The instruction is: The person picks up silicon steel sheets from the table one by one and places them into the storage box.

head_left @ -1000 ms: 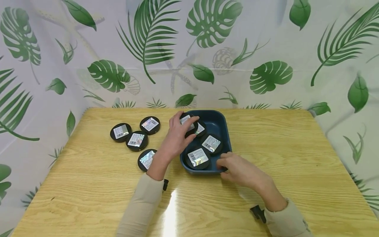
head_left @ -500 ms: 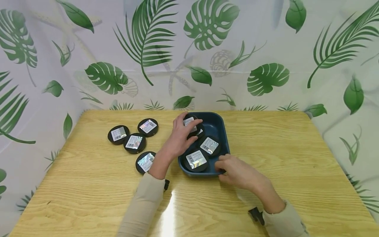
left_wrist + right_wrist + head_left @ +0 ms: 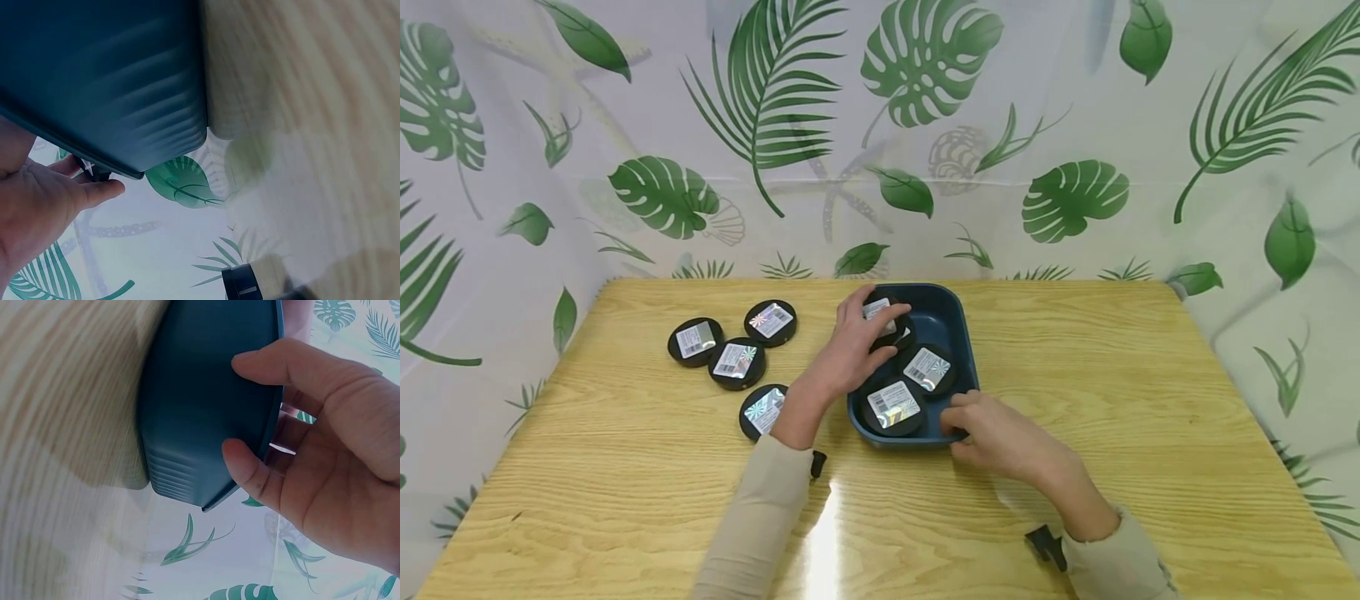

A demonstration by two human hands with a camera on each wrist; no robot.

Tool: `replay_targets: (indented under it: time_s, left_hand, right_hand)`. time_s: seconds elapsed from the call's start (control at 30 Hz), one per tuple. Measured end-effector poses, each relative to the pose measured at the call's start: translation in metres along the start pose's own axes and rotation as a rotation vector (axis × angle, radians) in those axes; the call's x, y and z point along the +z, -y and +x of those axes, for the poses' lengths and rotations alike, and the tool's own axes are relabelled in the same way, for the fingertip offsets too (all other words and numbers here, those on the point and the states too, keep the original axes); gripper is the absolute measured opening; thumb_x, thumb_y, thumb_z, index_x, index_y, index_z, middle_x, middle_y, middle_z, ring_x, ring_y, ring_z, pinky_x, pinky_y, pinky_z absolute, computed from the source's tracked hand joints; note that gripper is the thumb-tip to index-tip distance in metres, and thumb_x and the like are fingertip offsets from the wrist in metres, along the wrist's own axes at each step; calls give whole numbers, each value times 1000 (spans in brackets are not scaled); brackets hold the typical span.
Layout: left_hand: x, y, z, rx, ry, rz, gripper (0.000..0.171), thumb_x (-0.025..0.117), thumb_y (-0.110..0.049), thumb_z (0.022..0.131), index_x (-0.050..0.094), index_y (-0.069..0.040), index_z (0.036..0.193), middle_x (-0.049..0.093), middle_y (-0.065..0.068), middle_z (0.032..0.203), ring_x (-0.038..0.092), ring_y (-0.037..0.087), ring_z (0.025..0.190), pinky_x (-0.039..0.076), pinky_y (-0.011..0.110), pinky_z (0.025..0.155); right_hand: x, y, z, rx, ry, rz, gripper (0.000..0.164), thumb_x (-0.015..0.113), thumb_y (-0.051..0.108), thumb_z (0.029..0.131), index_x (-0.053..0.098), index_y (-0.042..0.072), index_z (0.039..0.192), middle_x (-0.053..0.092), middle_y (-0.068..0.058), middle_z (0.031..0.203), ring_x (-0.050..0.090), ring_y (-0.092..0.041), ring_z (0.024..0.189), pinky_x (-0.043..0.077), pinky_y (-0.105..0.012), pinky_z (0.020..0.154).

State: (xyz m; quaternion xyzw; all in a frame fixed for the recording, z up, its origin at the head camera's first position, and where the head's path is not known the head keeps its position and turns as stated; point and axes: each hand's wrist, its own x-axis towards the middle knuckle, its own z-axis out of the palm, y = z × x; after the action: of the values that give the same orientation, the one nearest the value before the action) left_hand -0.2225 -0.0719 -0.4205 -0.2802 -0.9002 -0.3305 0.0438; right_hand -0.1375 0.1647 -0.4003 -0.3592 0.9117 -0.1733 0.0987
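Left hand (image 3: 847, 346) at work in the tray's far left corner, thumb and fingers around a black labelled disc (image 3: 877, 310) that overlaps a second disc (image 3: 906, 333)! Right hand (image 3: 1000, 435) grips the near right rim of the blue tray (image 3: 951, 321). Inside, a middle disc (image 3: 927, 369) and a near-left disc (image 3: 893, 408) show their labels. Out on the table (image 3: 1075, 358), three discs (image 3: 737, 363) bunch at the left, a fourth disc (image 3: 763, 412) nearer, by the left wrist.
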Motion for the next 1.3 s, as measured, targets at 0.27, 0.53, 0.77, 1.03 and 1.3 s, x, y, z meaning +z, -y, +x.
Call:
replay_targets:
  time_s: [0.27,0.53,0.77,1.03,1.3]
  left_hand:
    - [1,1,6,-14,56,46,53,66,-14,96,49,-22,146,15,25,159,14,40,147,33,55,112]
    - [3,1,8,-14,83,136,53,67,-17,96,50,-23,146,20,26,157,18,42,146,26,57,115]
    - [5,1,12,-13,116,171,53,67,-20,96,49,-22,146,23,26,157,18,41,147,20,56,117]
    - [7,2,14,-18,167,185,53,67,-21,96,49,-22,146,26,27,156,18,41,147,19,56,117]
    - [7,3,16,-30,185,180,53,67,-21,96,49,-22,146,24,27,157,18,42,147,18,57,117]
  right_hand:
    - [-1,-1,-1,9,1,5,15,71,2,80,62,14,78,47,5,76,42,-10,71,38,-23,61]
    - [2,0,-1,4,-9,6,20,71,1,80,58,15,75,46,4,75,41,-11,70,37,-23,60]
    - [2,-1,-2,0,-18,-4,21,71,1,80,57,16,74,45,4,75,41,-10,70,37,-23,60]
    - [2,-1,-2,9,-1,-1,17,72,2,81,61,15,77,47,4,77,42,-11,71,38,-23,61]
    - [2,0,-2,7,-10,-9,19,73,2,81,60,15,76,49,3,76,42,-11,71,37,-23,60]
